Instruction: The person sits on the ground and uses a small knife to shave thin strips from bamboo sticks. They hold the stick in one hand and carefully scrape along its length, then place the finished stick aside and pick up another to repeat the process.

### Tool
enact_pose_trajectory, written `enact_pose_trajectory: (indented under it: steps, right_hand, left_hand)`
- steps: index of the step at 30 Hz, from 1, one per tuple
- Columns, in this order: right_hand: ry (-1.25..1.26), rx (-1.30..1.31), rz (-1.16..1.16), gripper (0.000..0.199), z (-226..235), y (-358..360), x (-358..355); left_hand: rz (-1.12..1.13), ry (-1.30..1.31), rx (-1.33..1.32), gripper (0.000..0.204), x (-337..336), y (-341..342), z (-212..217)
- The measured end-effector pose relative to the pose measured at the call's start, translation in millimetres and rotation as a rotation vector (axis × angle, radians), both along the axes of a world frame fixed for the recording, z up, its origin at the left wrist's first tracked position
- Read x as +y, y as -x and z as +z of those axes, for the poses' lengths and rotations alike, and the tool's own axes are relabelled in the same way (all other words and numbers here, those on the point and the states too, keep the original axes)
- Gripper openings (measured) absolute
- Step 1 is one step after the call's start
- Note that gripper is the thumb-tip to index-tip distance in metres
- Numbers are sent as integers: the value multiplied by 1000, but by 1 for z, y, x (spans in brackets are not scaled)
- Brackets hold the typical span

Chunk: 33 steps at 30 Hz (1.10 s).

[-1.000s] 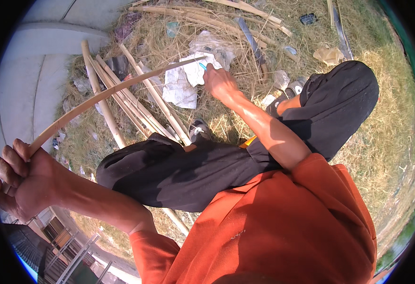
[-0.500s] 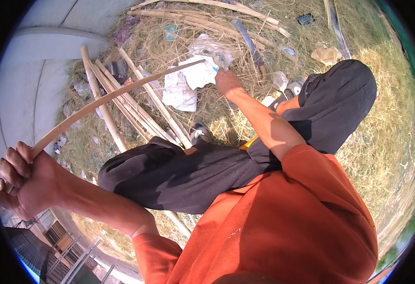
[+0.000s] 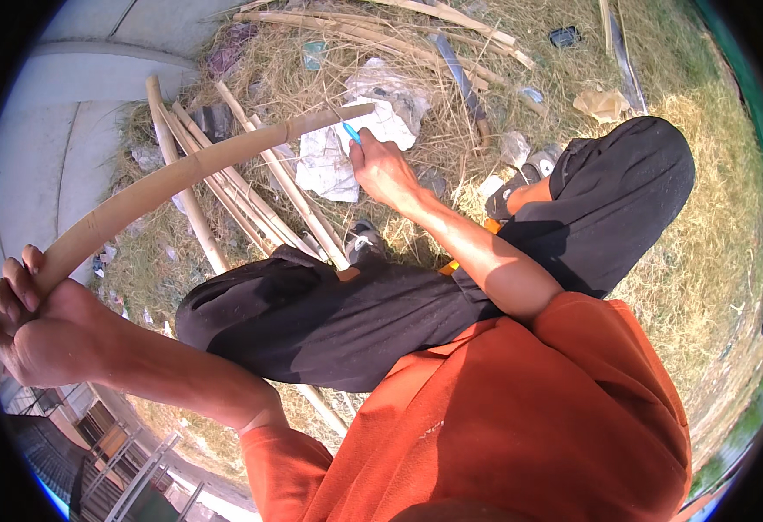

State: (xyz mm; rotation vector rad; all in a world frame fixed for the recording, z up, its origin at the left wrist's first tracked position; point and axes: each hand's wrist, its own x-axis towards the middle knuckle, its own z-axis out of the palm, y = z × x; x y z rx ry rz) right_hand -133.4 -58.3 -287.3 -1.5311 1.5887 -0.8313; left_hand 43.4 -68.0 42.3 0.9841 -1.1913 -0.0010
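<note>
My left hand [image 3: 46,326] is wrapped round the near end of a long split bamboo strip [image 3: 198,163] at the far left. The strip slants up and away to the right, its broad pale face and joints showing. In my right hand [image 3: 386,170] is a slim tool with a blue handle [image 3: 351,132], gripped in closed fingers. Its thin tip reaches the far end of the strip; whether it touches or only overlaps I cannot tell, nor its exact kind. White crumpled sheets [image 3: 329,165] lie on the ground behind.
Several bamboo poles [image 3: 181,178] lie left of my legs, beside a pale wall [image 3: 37,165]. More split lengths [image 3: 355,39] cross the dry grass at the back. A long dark-handled blade [image 3: 461,83] lies among them. A brown scrap [image 3: 601,104] sits at the right.
The strip has turned in my left hand, from its narrow edge to its broad face. My right hand has moved left and slightly nearer with the blue-handled tool, up to the strip's far end.
</note>
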Motion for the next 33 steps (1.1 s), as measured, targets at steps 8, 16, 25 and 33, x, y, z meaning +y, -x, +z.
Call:
enact_pose_trajectory:
  steps: [8, 16, 25, 33]
  right_hand:
    - [-94, 81, 91, 27, 42, 9, -8]
    - [-141, 130, 157, 27, 34, 25, -11]
    - [-282, 278, 125, 28, -18, 36, -30]
    - [-324, 320, 70, 30, -72, 33, -40]
  left_hand:
    - [-68, -7, 1, 16, 3, -18, 1]
    - [-232, 40, 168, 23, 8, -24, 5]
    - [-310, 49, 231, 26, 7, -22, 7]
    - [-400, 41, 255, 23, 5, -31, 7]
